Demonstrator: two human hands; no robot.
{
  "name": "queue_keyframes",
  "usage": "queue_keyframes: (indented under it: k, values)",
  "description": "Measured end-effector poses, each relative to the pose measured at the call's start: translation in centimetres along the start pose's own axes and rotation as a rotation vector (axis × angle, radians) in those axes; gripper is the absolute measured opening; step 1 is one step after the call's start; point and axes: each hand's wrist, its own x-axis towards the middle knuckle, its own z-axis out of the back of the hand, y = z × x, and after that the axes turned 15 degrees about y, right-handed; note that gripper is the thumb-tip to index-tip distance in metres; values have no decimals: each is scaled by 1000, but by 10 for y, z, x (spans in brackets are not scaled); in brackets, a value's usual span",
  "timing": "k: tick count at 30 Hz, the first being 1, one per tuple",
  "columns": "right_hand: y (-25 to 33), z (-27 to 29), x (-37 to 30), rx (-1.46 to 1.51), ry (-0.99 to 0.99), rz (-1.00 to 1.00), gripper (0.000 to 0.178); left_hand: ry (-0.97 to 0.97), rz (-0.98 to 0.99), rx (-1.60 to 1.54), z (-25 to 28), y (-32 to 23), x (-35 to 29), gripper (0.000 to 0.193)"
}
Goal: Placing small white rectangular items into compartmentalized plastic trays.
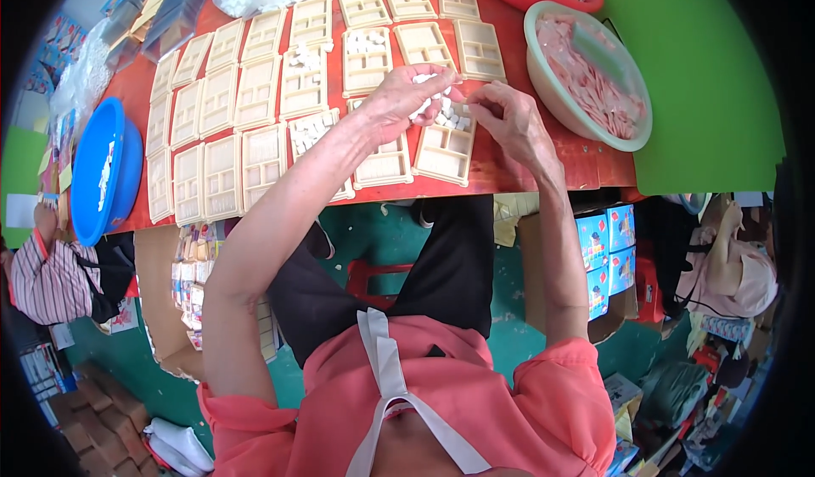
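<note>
My left hand point(407, 99) is cupped over the trays, closed around several small white blocks point(430, 95). Just right of it, my right hand point(514, 120) has thumb and fingertips drawn together in a pinch; whatever they hold, if anything, is too small to make out. Beneath the two hands lies a cream compartment tray point(443, 156) with a cluster of white blocks in its upper compartments. White blocks also sit in the neighbouring trays to the left, such as one tray point(303, 91) and another tray point(365, 74). My left forearm partly covers some trays.
Rows of cream trays point(219, 99) cover the red table point(526, 167). A blue basin point(127, 171) stands left. A pale basin point(556, 108) of pink pieces and a red basin point(586, 2) stand right. Cartons stand below the table; other people sit at both sides.
</note>
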Motion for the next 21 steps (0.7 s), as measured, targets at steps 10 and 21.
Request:
queue_keyframes:
  k: [10,21]
  values:
    - [18,-4,7,37,-92,76,16,47,27,-40,2,11,6,34]
    - [7,-4,3,36,-48,28,15,-52,-95,-222,16,1,5,33]
